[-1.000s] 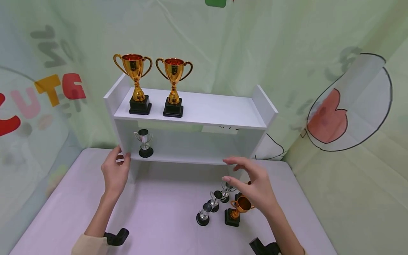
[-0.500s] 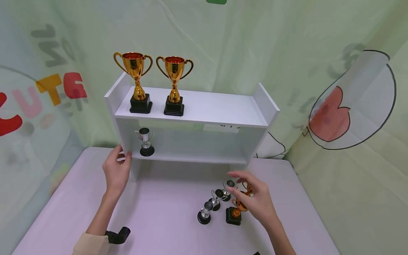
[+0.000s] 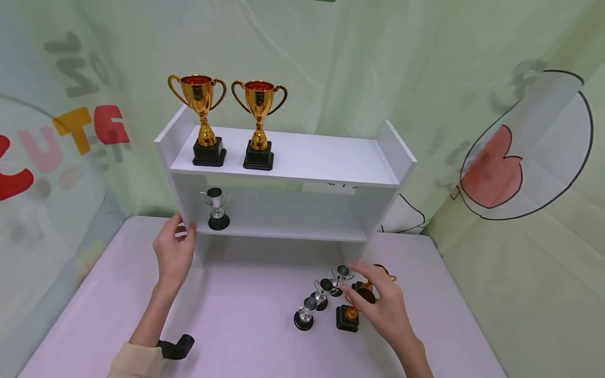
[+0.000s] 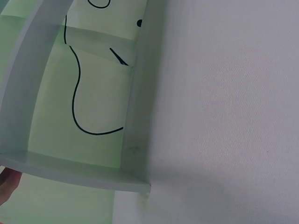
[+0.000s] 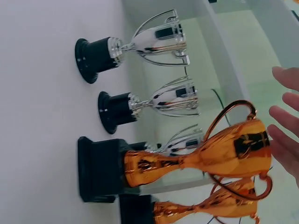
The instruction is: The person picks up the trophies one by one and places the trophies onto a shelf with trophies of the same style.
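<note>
My left hand (image 3: 174,252) holds the lower left edge of the white shelf (image 3: 283,232), thumb in front and fingers at the outer side; a bit of that hand (image 4: 8,184) shows at the left wrist view's edge. Above the table my right hand (image 3: 384,304) hovers, thumb and index finger spread beside the rearmost small silver trophy cup (image 3: 342,271). Nothing is held in it. Two more silver cups, a middle one (image 3: 324,286) and a front one (image 3: 307,310), stand in a slanting row. Two gold trophy cups, the nearer one (image 5: 233,149) and the farther one (image 5: 224,203), are partly hidden by the right hand in the head view.
On the top board stand two large gold trophies, left (image 3: 206,121) and right (image 3: 259,126). One silver cup (image 3: 217,209) sits at the left of the middle board. Printed curtains (image 3: 331,63) hang behind the table (image 3: 246,336).
My right hand has come down and forward toward the cups on the table, its thumb and index finger still apart. The left hand keeps its place on the shelf.
</note>
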Available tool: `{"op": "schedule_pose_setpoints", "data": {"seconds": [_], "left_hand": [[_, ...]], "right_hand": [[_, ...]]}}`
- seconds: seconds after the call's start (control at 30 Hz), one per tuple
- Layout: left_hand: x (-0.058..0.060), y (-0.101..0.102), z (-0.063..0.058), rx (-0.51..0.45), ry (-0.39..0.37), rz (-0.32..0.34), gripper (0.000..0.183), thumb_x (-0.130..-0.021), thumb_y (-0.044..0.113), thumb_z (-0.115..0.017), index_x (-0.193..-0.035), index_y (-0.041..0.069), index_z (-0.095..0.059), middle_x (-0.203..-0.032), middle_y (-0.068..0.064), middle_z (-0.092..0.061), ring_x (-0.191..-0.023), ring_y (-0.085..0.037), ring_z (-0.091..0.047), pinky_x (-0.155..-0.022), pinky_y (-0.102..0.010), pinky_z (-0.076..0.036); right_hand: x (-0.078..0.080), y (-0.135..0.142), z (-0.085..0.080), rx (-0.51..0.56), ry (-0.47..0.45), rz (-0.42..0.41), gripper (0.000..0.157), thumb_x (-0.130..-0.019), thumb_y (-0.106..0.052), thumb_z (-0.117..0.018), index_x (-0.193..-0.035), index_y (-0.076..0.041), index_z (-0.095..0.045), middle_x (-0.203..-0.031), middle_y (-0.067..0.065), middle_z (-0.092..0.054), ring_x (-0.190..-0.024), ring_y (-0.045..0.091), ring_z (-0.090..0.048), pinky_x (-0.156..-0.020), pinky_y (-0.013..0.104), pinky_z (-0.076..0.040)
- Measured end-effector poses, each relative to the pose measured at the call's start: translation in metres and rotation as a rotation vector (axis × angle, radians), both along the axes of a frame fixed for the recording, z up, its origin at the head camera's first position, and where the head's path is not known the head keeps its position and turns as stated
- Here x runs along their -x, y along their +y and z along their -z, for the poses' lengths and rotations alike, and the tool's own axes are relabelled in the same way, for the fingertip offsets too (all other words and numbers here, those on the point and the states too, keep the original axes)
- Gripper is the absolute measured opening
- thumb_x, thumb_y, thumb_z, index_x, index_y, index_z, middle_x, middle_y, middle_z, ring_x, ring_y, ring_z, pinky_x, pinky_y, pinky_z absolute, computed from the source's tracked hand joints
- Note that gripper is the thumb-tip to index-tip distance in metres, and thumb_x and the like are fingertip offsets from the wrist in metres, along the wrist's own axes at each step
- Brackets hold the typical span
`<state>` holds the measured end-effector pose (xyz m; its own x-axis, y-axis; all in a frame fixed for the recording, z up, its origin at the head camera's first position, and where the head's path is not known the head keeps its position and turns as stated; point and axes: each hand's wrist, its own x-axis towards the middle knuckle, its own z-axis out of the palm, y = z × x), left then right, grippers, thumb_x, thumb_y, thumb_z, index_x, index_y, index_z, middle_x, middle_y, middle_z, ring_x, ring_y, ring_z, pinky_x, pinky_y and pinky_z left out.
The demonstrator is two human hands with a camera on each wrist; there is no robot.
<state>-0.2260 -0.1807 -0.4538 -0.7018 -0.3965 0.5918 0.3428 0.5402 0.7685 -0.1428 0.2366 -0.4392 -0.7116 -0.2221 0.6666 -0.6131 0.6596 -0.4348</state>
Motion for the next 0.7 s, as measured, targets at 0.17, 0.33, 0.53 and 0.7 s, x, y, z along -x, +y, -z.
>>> {"op": "schedule_pose_setpoints", "data": {"seconds": [0.17, 0.33, 0.53, 0.7], "left_hand": [[0.0, 0.0, 0.0, 0.006, 0.003, -0.005, 0.034, -0.092, -0.006, -0.067, -0.126, -0.005, -0.068, -0.109, -0.025, -0.071, -0.083, -0.008, -0.062, -0.07, 0.005, -0.044], [0.001, -0.001, 0.001, 0.0, 0.011, 0.004, 0.033, -0.093, -0.007, -0.066, -0.126, -0.006, -0.067, -0.11, -0.026, -0.07, -0.085, -0.027, -0.069, -0.07, 0.005, -0.043], [0.001, 0.001, 0.001, -0.008, 0.005, 0.006, 0.033, -0.092, -0.007, -0.066, -0.126, -0.006, -0.067, -0.11, -0.026, -0.07, -0.086, -0.033, -0.069, -0.071, 0.004, -0.044], [0.001, 0.001, 0.001, -0.011, 0.011, 0.008, 0.034, -0.093, -0.008, -0.065, -0.126, -0.007, -0.066, -0.111, -0.027, -0.07, -0.087, -0.037, -0.07, -0.071, 0.005, -0.043]], "right_hand": [[-0.003, 0.003, 0.01, -0.028, 0.016, 0.062, 0.062, -0.066, 0.0, -0.093, -0.123, -0.009, -0.071, -0.118, 0.004, -0.074, -0.109, 0.02, -0.066, -0.1, 0.0, -0.04], [-0.005, 0.006, 0.02, -0.015, -0.021, 0.112, 0.063, -0.066, -0.002, -0.094, -0.125, -0.01, -0.071, -0.12, 0.004, -0.074, -0.112, 0.015, -0.065, -0.101, -0.001, -0.038], [-0.008, 0.007, 0.032, -0.026, -0.046, 0.16, 0.066, -0.066, -0.001, -0.094, -0.127, -0.008, -0.07, -0.122, 0.006, -0.073, -0.113, 0.019, -0.065, -0.1, -0.003, -0.036], [-0.01, 0.007, 0.039, -0.029, -0.074, 0.193, 0.065, -0.066, -0.001, -0.095, -0.126, -0.007, -0.07, -0.123, 0.011, -0.071, -0.113, 0.027, -0.064, -0.102, -0.003, -0.033]]}}
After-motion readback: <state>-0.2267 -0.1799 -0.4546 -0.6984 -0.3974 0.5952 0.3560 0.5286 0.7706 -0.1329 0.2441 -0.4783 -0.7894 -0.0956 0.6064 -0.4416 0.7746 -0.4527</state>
